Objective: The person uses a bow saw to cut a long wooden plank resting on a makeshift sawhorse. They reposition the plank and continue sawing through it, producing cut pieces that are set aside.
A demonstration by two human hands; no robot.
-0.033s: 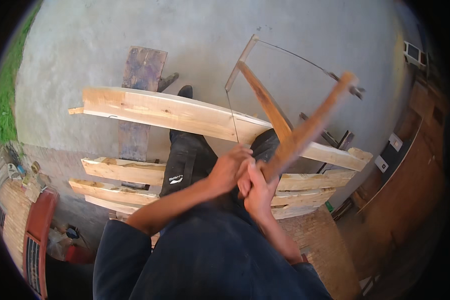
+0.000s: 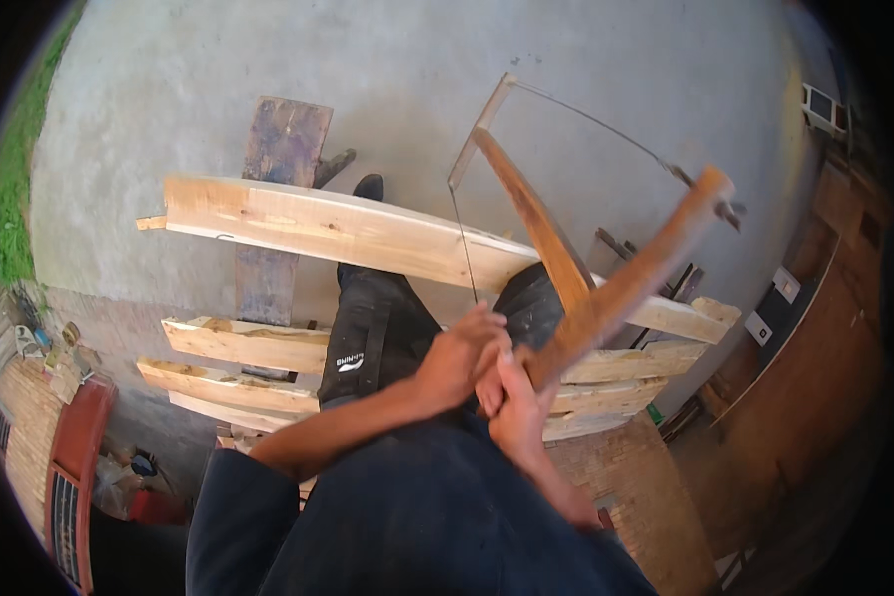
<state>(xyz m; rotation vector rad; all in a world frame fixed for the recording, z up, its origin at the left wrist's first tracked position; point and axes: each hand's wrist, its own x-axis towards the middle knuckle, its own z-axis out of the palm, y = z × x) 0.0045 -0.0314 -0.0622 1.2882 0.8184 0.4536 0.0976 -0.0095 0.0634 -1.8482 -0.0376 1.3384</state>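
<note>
Grey concrete floor (image 2: 169,129) fills most of the view, grass (image 2: 12,209) at the left rim. We have a pale plank (image 2: 308,221) running crosswise in front of the person, over a dark board (image 2: 281,144); more pale boards (image 2: 248,343) lie nearer the body. Left hand (image 2: 463,354) is closed around the near end of a frame saw (image 2: 529,211); right hand (image 2: 520,402) is wrapped on the same end, the two touching. Saw blade (image 2: 464,238) crosses the plank around its middle.

Progress: we judge sawing under way but not through, since the plank reads as one length on both sides of the blade. No loose offcut that we can spot; rest of the cut seems left.

Hard to see: we can't tell kerf depth. Blade's near end disappears at the left hand, fingers overlap, the saw's thick arm is blurry and covers part of the plank's right stretch.
</note>
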